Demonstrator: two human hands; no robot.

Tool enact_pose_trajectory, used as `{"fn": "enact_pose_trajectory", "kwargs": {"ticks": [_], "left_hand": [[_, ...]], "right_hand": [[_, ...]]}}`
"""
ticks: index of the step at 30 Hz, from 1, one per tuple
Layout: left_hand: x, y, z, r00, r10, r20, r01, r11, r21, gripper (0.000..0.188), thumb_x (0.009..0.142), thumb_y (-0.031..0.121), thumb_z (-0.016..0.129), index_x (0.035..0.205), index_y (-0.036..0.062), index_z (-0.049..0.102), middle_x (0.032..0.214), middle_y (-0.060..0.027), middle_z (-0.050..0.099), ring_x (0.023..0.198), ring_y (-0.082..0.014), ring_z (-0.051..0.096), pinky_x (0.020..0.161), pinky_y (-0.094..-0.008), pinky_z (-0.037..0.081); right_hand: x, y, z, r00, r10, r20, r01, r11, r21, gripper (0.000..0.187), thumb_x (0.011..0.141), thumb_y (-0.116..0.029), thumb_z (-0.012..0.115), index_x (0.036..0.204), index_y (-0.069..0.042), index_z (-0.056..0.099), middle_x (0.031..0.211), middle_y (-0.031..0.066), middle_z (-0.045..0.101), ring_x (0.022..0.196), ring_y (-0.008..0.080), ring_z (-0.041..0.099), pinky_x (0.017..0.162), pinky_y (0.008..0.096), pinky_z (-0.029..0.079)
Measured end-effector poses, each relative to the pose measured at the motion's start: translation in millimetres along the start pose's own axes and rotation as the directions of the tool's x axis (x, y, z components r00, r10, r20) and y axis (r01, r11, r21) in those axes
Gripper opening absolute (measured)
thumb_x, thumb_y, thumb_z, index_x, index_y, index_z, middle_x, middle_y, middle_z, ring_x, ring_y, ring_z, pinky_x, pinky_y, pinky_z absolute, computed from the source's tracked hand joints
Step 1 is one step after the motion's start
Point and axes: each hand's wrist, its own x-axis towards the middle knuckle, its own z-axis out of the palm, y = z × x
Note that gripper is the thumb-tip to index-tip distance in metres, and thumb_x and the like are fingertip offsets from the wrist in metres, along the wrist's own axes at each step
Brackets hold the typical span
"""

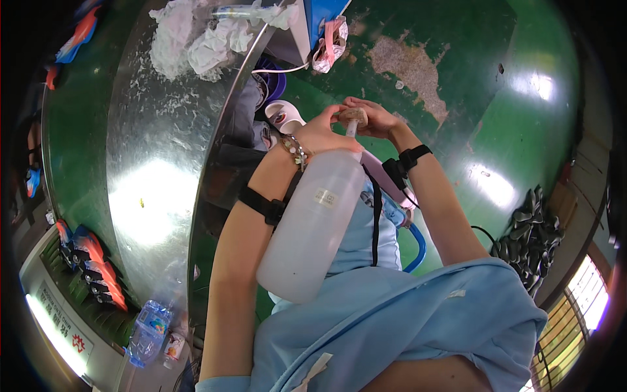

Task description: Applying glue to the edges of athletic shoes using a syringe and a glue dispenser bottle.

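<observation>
A large translucent white plastic bottle with a small label lies tilted across my lap, its base toward me and its neck pointing away. My left hand is closed around the neck end, with the thumb along the narrow spout. At the tip of the spout is a round, beige, stained cap. Curled around the far side of this cap is my right hand, its fingertips meeting those of the left. The fingers partly hide the cap, so its exact shape is unclear.
To the left stands a shiny metal table with crumpled white material at its far end. A clear plastic bottle is near its close end. Dark shoe-like pieces are heaped on the green floor at right. A blue chair part is beside me.
</observation>
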Motion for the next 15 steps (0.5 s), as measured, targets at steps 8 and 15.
{"fn": "enact_pose_trajectory", "kwargs": {"ticks": [8, 15], "left_hand": [[-11, -6, -9, 1.0, -0.003, -0.022, 0.002, 0.999, -0.042, 0.099, 0.058, 0.028, 0.083, 0.136, -0.0028, 0.031, 0.129, -0.0155, 0.045, 0.119, -0.0216, 0.046, 0.094, -0.0319, 0.043], [-20, -5, -15, 0.998, -0.014, -0.055, 0.01, 0.998, -0.06, 0.095, 0.059, 0.028, 0.082, 0.135, -0.0019, 0.033, 0.127, -0.014, 0.047, 0.12, -0.0199, 0.045, 0.096, -0.0304, 0.04]], "right_hand": [[6, 1, 14, 0.991, -0.114, -0.069, 0.112, 0.993, -0.033, 0.027, 0.089, -0.022, 0.055, 0.111, -0.018, 0.04, 0.085, -0.0002, 0.054, 0.068, 0.0088, 0.054, 0.047, 0.022, 0.038], [29, -3, -1, 0.959, -0.232, -0.164, 0.206, 0.965, -0.16, 0.03, 0.087, -0.019, 0.056, 0.111, -0.017, 0.038, 0.076, 0.0015, 0.051, 0.06, 0.0106, 0.052, 0.046, 0.0237, 0.04]]}}
